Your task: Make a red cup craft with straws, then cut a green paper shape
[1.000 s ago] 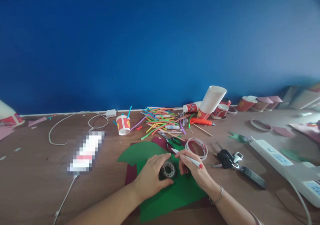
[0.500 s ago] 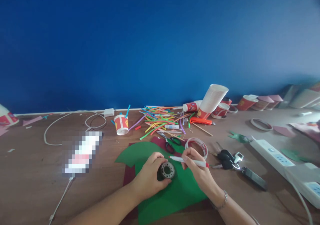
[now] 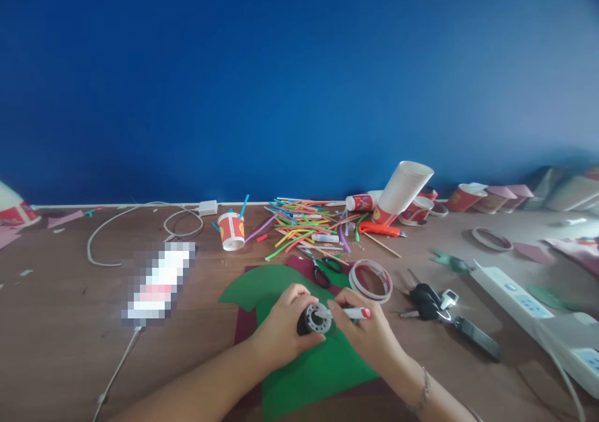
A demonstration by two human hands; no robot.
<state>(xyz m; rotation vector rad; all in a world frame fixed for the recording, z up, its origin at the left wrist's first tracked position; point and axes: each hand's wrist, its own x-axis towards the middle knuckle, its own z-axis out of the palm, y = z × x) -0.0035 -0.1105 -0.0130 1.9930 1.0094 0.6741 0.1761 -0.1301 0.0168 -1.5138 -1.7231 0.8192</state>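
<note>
My left hand (image 3: 286, 325) is closed around a round, dark, spool-like piece (image 3: 319, 326) with a pale ringed face that has small holes in it. It is held over green paper (image 3: 299, 384). Between the fingers of my right hand (image 3: 369, 334) is a white marker with a red end (image 3: 356, 313). The marker's other end points left, at the face of the round piece; whether the two touch I cannot tell. Dark red paper (image 3: 246, 331) shows under the green. Black-handled scissors (image 3: 321, 276) and a roll of tape (image 3: 388, 284) lie just beyond my hands.
Colourful sticks (image 3: 304, 225) are heaped by the blue wall. A tall stack of paper cups (image 3: 403, 191) leans beside an orange cutter (image 3: 380, 229). Keys (image 3: 425, 300) and a power strip (image 3: 515, 297) lie right; a cup with straws (image 3: 232, 231) and a blurred-out phone (image 3: 161, 281) left.
My right hand has moved left and slightly down, bringing the marker's end over the face of the round piece. My left hand keeps its hold. The whole view has shifted slightly.
</note>
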